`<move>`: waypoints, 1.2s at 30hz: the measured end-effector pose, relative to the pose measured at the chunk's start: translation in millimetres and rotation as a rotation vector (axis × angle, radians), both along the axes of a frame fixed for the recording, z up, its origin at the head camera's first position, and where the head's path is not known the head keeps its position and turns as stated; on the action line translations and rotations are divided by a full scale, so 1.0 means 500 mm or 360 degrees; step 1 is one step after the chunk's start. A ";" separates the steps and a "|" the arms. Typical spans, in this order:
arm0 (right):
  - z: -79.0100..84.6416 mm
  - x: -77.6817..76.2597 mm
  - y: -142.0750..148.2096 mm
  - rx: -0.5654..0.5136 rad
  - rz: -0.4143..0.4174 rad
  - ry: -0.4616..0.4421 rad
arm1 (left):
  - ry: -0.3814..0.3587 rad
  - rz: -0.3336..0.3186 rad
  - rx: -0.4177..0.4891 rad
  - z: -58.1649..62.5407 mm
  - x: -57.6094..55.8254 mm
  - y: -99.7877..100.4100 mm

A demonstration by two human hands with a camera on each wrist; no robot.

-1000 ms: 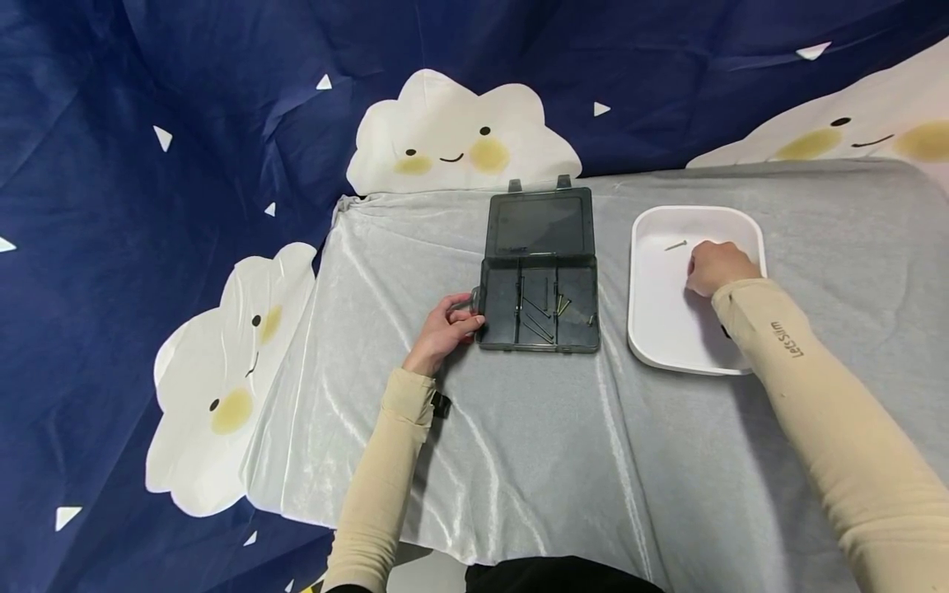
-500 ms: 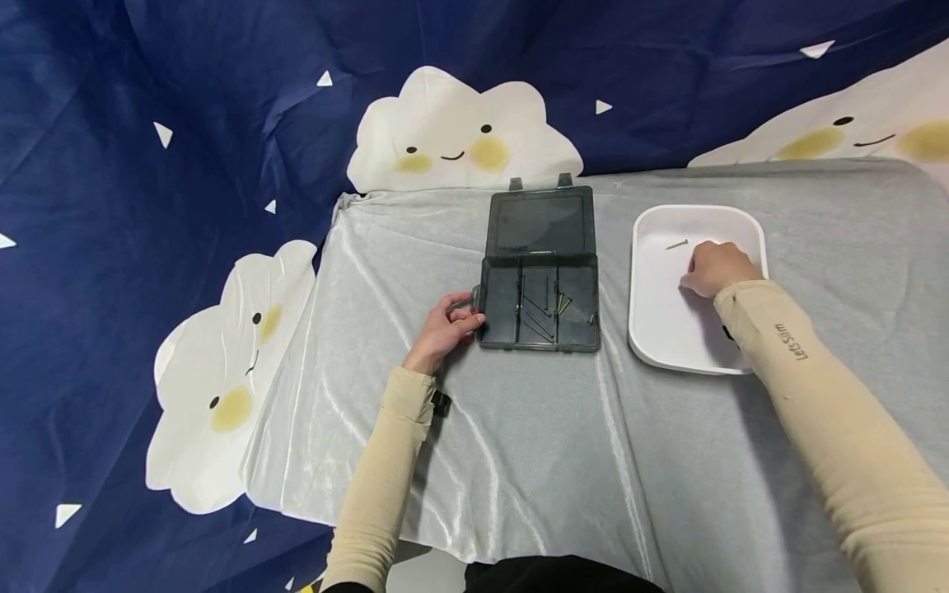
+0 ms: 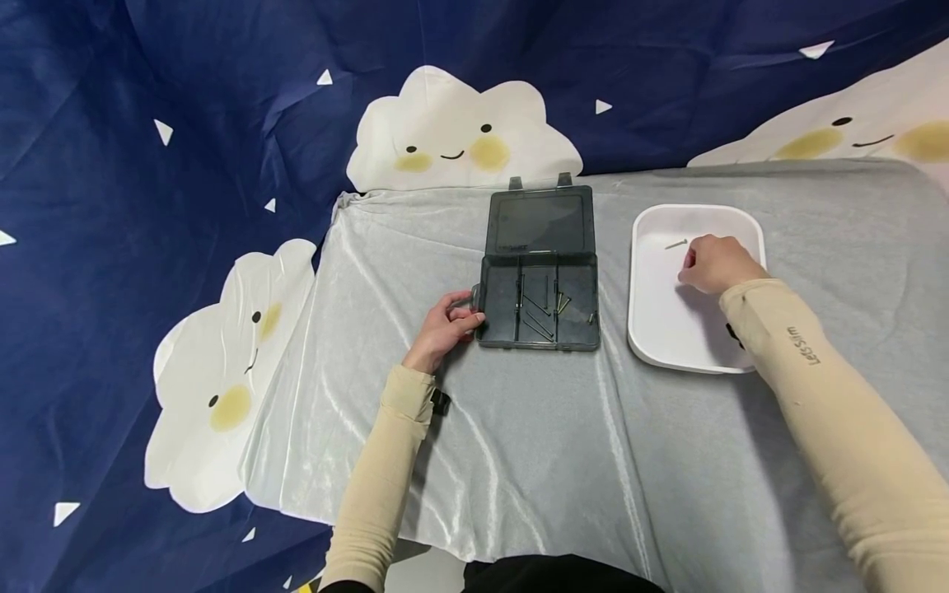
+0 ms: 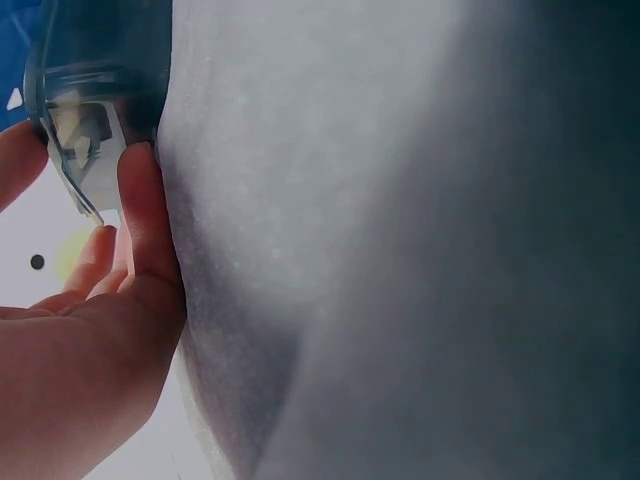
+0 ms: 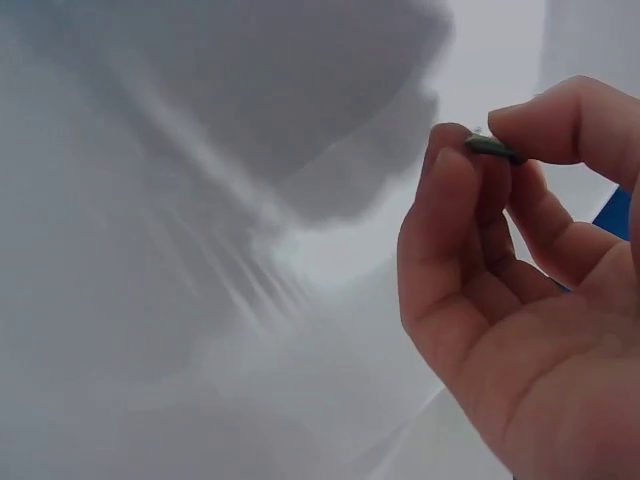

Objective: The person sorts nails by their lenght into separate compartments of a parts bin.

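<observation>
My left hand (image 3: 443, 331) grips the left side of the open dark see-through organizer box (image 3: 498, 325), with the thumb over its edge; in the left wrist view the fingers are about its clear handle (image 4: 85, 170). Several long dark screws lie in the middle compartment and several brass screws (image 3: 566, 304) in the right one. Inside the white tray (image 3: 670, 342), my right hand (image 3: 719, 263) pinches a small dark green-grey piece (image 5: 490, 147), apparently a screw, between thumb and fingers; much of it is hidden. Another screw (image 3: 676, 245) lies on the tray floor beside that hand.
The box lid (image 3: 541, 222) is folded back, away from the person. A wrinkled grey cloth (image 3: 549, 461) covers the table. Dark blue fabric with printed clouds (image 3: 463, 132) hangs behind and to the left.
My right hand has lifted slightly from the tray floor, its fingertips coming into sight. The left hand and the box have stayed put.
</observation>
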State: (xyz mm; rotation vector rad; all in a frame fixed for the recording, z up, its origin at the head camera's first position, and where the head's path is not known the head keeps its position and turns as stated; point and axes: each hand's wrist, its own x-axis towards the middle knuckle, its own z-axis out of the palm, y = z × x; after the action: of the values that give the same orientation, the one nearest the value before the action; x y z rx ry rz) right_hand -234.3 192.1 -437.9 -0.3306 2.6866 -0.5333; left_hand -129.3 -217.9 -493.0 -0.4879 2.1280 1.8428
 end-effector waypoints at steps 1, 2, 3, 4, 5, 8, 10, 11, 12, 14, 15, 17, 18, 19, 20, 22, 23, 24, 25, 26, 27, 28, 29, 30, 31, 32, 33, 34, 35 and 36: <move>0.003 0.001 -0.001 -0.0008 0.0001 0.0012 | 0.0000 0.0000 -0.0002 0.001 0.000 0.000; 0.005 0.002 -0.002 -0.0019 0.0001 0.0024 | 0.0000 0.0000 -0.0003 0.001 0.000 0.000; 0.007 0.003 -0.003 -0.0028 -0.0001 0.0034 | 0.0000 -0.0001 -0.0004 0.001 0.000 0.000; 0.009 0.005 -0.004 -0.0036 0.0000 0.0043 | 0.0000 -0.0001 -0.0004 0.002 0.001 0.000; 0.012 0.006 -0.005 -0.0044 -0.0001 0.0048 | 0.0001 -0.0002 -0.0003 0.002 0.001 0.000; 0.015 0.008 -0.008 -0.0056 -0.0003 0.0060 | 0.0004 -0.0005 0.0001 0.004 0.003 0.001; 0.016 0.009 -0.010 -0.0062 -0.0006 0.0065 | 0.0008 -0.0010 0.0001 0.005 0.004 0.002; 0.017 0.009 -0.011 -0.0067 -0.0009 0.0068 | 0.0010 -0.0012 -0.0002 0.005 0.004 0.002; 0.017 0.010 -0.011 -0.0072 -0.0013 0.0072 | 0.0011 -0.0013 -0.0005 0.006 0.005 0.002; 0.020 0.010 -0.013 -0.0085 -0.0018 0.0085 | 0.0013 -0.0017 -0.0012 0.006 0.005 0.001; 0.021 0.011 -0.014 -0.0092 -0.0024 0.0092 | 0.0014 -0.0017 -0.0015 0.006 0.005 0.001; 0.024 0.012 -0.016 -0.0106 -0.0035 0.0110 | 0.0016 -0.0016 -0.0013 0.006 0.005 0.001; 0.026 0.013 -0.017 -0.0113 -0.0038 0.0124 | 0.0017 -0.0013 -0.0010 0.006 0.005 0.001; 0.028 0.014 -0.018 -0.0123 -0.0042 0.0135 | 0.0018 -0.0012 -0.0007 0.006 0.004 0.001; 0.030 0.015 -0.019 -0.0133 -0.0048 0.0146 | 0.0019 -0.0010 -0.0004 0.006 0.004 0.002; 0.033 0.017 -0.022 -0.0145 -0.0057 0.0171 | 0.0020 -0.0009 -0.0001 0.005 0.004 0.002; 0.035 0.018 -0.023 -0.0151 -0.0060 0.0184 | 0.0020 -0.0010 -0.0002 0.006 0.004 0.002; 0.036 0.019 -0.024 -0.0155 -0.0062 0.0198 | 0.0019 -0.0010 -0.0006 0.006 0.004 0.002; 0.038 0.019 -0.024 -0.0160 -0.0066 0.0205 | 0.0019 -0.0013 -0.0009 0.006 0.003 0.003; 0.039 0.020 -0.026 -0.0160 -0.0068 0.0216 | 0.0018 -0.0014 -0.0013 0.006 0.003 0.003; 0.040 0.021 -0.027 -0.0166 -0.0065 0.0225 | 0.0015 -0.0015 -0.0018 0.007 0.003 0.002; 0.041 0.022 -0.027 -0.0174 -0.0062 0.0235 | 0.0014 -0.0017 -0.0022 0.007 0.003 0.002; 0.042 0.022 -0.027 -0.0176 -0.0062 0.0245 | 0.0012 -0.0019 -0.0027 0.008 0.003 0.002; 0.043 0.022 -0.028 -0.0180 -0.0062 0.0255 | 0.0010 -0.0019 -0.0032 0.008 0.003 0.002; 0.044 0.023 -0.028 -0.0187 -0.0061 0.0265 | 0.0009 -0.0022 -0.0035 0.008 0.004 0.002; 0.045 0.024 -0.029 -0.0194 -0.0059 0.0279 | 0.0007 -0.0023 -0.0037 0.008 0.004 0.001; 0.047 0.024 -0.030 -0.0202 -0.0058 0.0295 | 0.0006 -0.0025 -0.0039 0.008 0.004 0.001; 0.048 0.025 -0.030 -0.0208 -0.0057 0.0312 | 0.0003 -0.0024 -0.0036 0.008 0.004 0.000; 0.050 0.026 -0.032 -0.0214 -0.0058 0.0329 | 0.0002 -0.0023 -0.0034 0.008 0.004 0.001; 0.052 0.027 -0.033 -0.0223 -0.0056 0.0346 | -0.0001 -0.0020 -0.0030 0.008 0.004 0.000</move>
State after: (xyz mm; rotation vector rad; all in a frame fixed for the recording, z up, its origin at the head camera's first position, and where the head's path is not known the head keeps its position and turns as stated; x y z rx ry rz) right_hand -220.6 175.7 -411.8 -0.4014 2.8746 -0.7371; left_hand -127.3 -217.7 -488.9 -0.4778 2.1447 1.8175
